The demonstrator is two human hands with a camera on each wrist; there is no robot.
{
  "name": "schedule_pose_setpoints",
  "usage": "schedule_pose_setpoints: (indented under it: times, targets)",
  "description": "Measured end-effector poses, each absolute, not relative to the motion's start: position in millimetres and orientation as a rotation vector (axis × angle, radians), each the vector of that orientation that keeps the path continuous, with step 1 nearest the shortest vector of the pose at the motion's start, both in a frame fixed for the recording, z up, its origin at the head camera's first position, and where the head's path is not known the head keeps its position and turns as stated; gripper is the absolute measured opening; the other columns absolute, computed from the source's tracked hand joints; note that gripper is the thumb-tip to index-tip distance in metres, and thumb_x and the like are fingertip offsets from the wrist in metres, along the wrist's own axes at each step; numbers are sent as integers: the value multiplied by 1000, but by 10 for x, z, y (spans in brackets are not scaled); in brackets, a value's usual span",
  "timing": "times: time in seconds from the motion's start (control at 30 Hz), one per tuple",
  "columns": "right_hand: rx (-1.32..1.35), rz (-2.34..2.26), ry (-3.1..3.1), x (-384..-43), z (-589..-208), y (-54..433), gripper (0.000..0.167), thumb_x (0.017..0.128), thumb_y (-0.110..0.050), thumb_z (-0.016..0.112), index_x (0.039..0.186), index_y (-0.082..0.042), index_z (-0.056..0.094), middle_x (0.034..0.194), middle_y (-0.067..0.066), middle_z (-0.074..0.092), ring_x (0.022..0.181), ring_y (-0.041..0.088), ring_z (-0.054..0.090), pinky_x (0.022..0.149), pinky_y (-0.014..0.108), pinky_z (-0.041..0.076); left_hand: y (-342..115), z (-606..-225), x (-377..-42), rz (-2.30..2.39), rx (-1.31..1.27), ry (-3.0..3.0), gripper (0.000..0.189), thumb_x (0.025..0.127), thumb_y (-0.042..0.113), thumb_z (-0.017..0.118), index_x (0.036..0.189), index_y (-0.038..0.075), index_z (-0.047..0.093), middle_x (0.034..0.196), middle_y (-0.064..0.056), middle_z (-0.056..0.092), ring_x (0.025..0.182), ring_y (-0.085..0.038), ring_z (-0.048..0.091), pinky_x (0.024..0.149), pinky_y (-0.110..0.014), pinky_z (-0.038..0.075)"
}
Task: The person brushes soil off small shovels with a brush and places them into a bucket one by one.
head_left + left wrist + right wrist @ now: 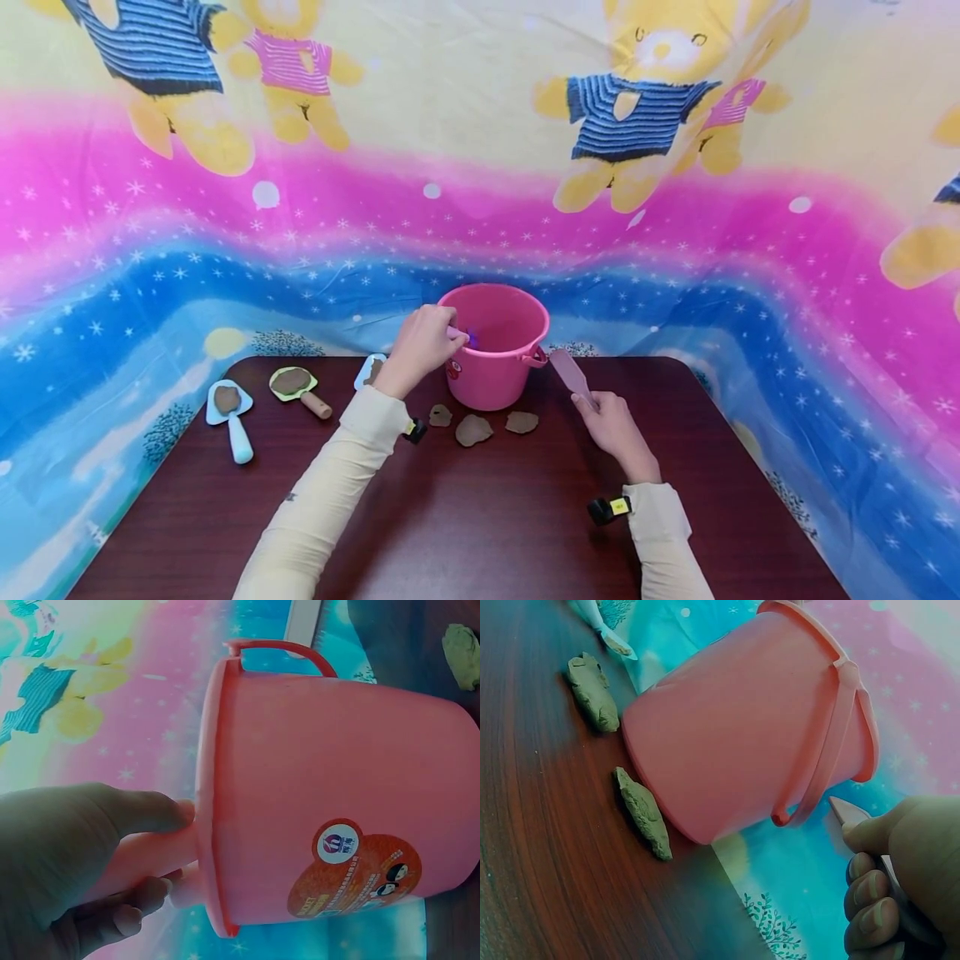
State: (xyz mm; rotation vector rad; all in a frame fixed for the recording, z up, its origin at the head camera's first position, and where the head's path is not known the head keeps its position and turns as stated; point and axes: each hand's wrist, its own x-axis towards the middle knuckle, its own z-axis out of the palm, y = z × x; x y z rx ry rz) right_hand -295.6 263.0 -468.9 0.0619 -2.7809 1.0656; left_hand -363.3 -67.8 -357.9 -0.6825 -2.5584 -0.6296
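A pink plastic bucket (491, 379) stands upright at the far side of the table. My left hand (420, 346) is at its left rim and grips a pink handle (154, 859) that reaches over the rim; the far end of this tool is mostly hidden inside the bucket. Just right of the bucket, my right hand (615, 429) holds a mauve toy shovel (572, 372) by its handle, blade raised toward the back. Flat lumps of brown clay lie in front of the bucket: a small one (440, 415), a larger one (473, 431) and another (522, 422).
At the left lie a light-blue toy shovel (240, 442) and a green one with a wooden handle (317, 406), each bearing clay. Another blue shovel (362, 375) with clay is partly behind my left hand. A patterned cloth (450, 125) hangs around the table (495, 517).
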Motion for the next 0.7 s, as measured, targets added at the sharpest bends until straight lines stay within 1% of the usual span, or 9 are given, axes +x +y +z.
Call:
schedule_pose_setpoints:
  times: [0.17,0.37,0.47,0.7]
  targets:
    - [55,1071,-2783,-2949,-4677,2633,36,105,-30,56,78,-5,58,58,2,42,54,18,42,55,30,37,-633,-3598,-3716,-585,-686,-2564,24,86,23,83,80,7,66,71,-3,64,69,-20,63,63,-33,52]
    - [52,1072,-2785,-2939,-4661,2634,37,105,-30,56,77,-6,57,58,1,42,54,18,42,56,30,38,-587,-3657,-3800,-606,-677,-2555,23,85,21,84,83,5,68,79,-6,69,76,-23,68,70,-37,57]
    - [54,1075,-2782,-2936,-4661,2638,38,105,-31,56,76,-6,56,58,1,42,54,18,42,55,30,38,-573,-3677,-3808,-632,-676,-2556,22,86,20,83,85,3,69,81,-7,68,77,-24,68,71,-38,57]
    - [29,1085,-2785,-2934,-4658,2647,38,105,-32,56,77,-6,57,58,2,43,53,18,43,54,29,38,-570,-3702,-3805,-644,-680,-2552,19,87,17,81,88,2,70,81,-7,67,76,-23,67,72,-38,57]
